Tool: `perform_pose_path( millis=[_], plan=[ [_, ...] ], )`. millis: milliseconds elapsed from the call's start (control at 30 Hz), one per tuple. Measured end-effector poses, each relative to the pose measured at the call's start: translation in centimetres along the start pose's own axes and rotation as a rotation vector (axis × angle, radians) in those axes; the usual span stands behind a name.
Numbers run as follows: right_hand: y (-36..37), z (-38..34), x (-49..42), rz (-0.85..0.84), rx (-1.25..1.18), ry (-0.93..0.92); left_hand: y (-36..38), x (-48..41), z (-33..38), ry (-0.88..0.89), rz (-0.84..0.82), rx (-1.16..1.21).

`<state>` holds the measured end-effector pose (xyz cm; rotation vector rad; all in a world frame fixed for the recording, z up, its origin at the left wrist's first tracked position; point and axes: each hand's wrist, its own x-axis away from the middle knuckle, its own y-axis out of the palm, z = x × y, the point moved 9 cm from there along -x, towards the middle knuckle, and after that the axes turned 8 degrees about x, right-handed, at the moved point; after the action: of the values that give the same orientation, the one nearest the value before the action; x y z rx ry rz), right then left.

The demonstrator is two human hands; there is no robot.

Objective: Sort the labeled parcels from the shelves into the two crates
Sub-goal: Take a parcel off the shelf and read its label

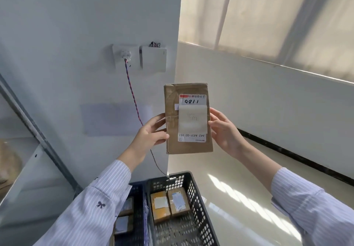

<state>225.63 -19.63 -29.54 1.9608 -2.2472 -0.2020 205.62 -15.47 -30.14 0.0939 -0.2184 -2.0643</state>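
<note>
Brown parcel (188, 118) at frame centre, gripped at both edges by left hand (151, 133) and right hand (225, 131) fingers, above black crate (199, 194).

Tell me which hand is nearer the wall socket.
Left. The left hand holds the parcel's left edge, below and just right of the socket. The right hand holds the opposite edge, farther right.

A pale grey-white painted wall (76, 25) carries a white socket plate (125, 58) with a twisted red-blue cord (134, 96). Sunlight streaks the glossy cream floor (239, 198) beneath a curtained window (277, 16).
</note>
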Motion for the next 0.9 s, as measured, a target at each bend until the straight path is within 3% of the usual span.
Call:
perform_pose_path(
  millis=[300, 633, 900],
  plan=[
    [-3.9, 3.2, -2.3, -0.001, 0.037, 0.108, 1.0, -1.7, -3.8, -0.081, 0.152, -0.041],
    [-4.3, 8.5, -3.4, 0.089, 0.086, 0.217, -1.2, -1.9, -9.1, -0.267, 0.214, -0.095],
    [-5.2, 14.0, -4.6, 0.099, 0.208, 0.336, -2.8, -2.5, -15.3, -0.473, 0.264, -0.007]
  ],
)
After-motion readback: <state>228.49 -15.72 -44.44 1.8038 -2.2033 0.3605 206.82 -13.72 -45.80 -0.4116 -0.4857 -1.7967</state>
